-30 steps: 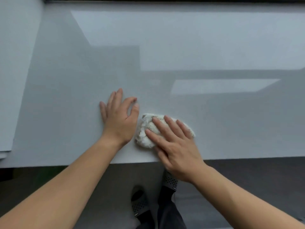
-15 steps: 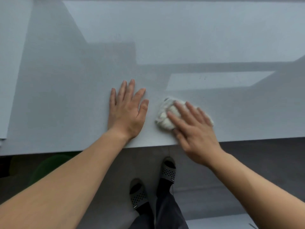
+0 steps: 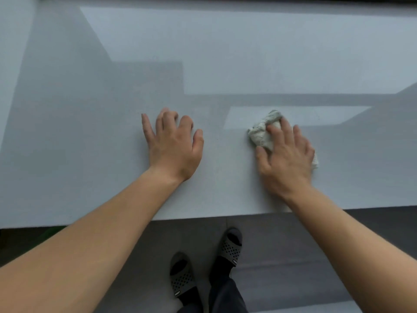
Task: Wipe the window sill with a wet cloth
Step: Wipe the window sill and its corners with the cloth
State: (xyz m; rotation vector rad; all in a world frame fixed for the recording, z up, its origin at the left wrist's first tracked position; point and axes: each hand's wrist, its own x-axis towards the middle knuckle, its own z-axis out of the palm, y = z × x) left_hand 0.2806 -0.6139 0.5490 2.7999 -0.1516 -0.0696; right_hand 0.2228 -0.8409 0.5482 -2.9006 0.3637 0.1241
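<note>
The right hand [image 3: 286, 154] now lies well to the right of where it was one second ago. Then it pressed the cloth [image 3: 262, 132] just beside the left hand [image 3: 173, 145], the two almost touching; half a second ago a small gap had opened; now the hands are well apart, with a bare strip of window sill [image 3: 67, 132] between them. The cloth has also gone a little farther from the near edge, and its far corner reaches into the bright patch of light on the sill.

The right hand lies on top of the cloth with the fingers spread and a little bent, pressing it down flat against the sill more than closing around it. A part of the cloth shows at the fingertips and a small part comes out on the right side of the hand. The left hand holds nothing. It leans on the sill with the fingers open and the fingertips curled a little; it seems only to support the body.

I judge that one wiping stroke to the right is under way and that the zone in front of the person is already covered. The far part of the sill, and the parts at both sides, probably are not yet wiped. I cannot tell from the surface which parts are wet.
</note>
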